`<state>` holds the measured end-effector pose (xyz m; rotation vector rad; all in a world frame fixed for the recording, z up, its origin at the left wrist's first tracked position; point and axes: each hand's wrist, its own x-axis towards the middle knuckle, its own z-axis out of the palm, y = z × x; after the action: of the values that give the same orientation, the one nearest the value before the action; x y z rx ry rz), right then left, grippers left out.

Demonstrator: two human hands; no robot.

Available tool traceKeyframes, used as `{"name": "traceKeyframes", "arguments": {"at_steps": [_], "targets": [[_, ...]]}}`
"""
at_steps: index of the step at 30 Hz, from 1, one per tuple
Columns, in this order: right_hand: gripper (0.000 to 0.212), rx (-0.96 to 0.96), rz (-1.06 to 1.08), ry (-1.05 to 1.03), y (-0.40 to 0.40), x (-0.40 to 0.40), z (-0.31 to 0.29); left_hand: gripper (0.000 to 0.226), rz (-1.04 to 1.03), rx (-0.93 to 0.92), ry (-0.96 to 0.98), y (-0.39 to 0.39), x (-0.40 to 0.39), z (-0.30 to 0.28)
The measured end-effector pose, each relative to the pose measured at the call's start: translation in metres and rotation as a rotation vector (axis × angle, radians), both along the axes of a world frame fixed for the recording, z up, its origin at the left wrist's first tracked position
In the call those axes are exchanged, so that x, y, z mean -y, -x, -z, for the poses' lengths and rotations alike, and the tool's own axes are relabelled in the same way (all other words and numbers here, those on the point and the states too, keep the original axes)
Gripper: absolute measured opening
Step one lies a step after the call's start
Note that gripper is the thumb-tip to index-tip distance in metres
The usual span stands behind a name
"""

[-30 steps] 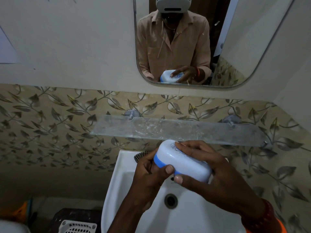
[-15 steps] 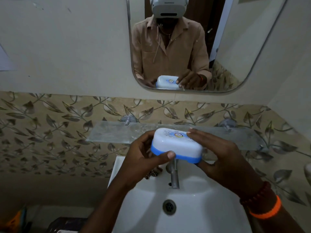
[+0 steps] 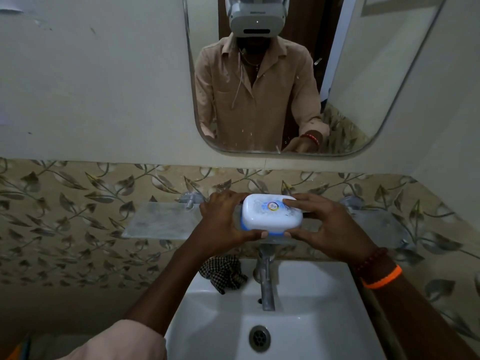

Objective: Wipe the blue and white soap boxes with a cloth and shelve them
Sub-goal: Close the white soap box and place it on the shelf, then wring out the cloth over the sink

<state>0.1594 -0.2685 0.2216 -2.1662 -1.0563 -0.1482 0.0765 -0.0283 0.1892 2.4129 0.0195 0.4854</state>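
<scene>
Gripping the soap box [image 3: 272, 215] by its two ends, left hand [image 3: 222, 222] and right hand [image 3: 327, 226] hold it level over the glass shelf [image 3: 161, 220], seemingly to seat it squarely; the cloth [image 3: 224, 272] lies on the sink [image 3: 311, 294] rim.

The soap box [image 3: 272, 216] is a rounded oblong case with a white lid over a blue base, of which only a thin band shows along the lower edge. A small round multicoloured sticker sits on the lid's centre. The box is closed, lid up, long axis running from nine o'clock to three o'clock, over the glass shelf [image 3: 161, 221]. The checked cloth [image 3: 224, 273] lies crumpled on the basin rim at seven o'clock from the box.
</scene>
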Motion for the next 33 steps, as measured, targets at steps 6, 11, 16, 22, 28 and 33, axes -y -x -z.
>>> {"name": "traceKeyframes", "arguments": {"at_steps": [6, 11, 16, 22, 28, 33], "targets": [[0.063, -0.018, 0.027, 0.033, -0.006, -0.006, 0.008, 0.084, 0.012, -0.082, -0.039, -0.009, -0.002, 0.005], [0.064, -0.058, 0.044, 0.042, -0.008, -0.006, 0.016, 0.087, 0.002, -0.075, -0.010, -0.009, -0.001, 0.010], [0.071, -0.041, 0.069, 0.084, 0.002, -0.005, 0.016, 0.075, -0.027, 0.009, -0.063, -0.001, 0.008, 0.011], [0.016, 0.243, 0.190, -0.278, 0.067, -0.014, 0.047, 0.021, -0.224, 0.365, 0.069, 0.068, 0.036, 0.062], [0.014, -0.141, 0.148, -0.070, 0.125, -0.067, 0.153, 0.017, -0.352, -0.054, 0.136, 0.094, 0.029, 0.166], [0.047, -0.292, 0.341, 0.108, 0.115, -0.123, 0.222, 0.047, -0.363, -0.262, 0.031, 0.060, 0.013, 0.197]]}}
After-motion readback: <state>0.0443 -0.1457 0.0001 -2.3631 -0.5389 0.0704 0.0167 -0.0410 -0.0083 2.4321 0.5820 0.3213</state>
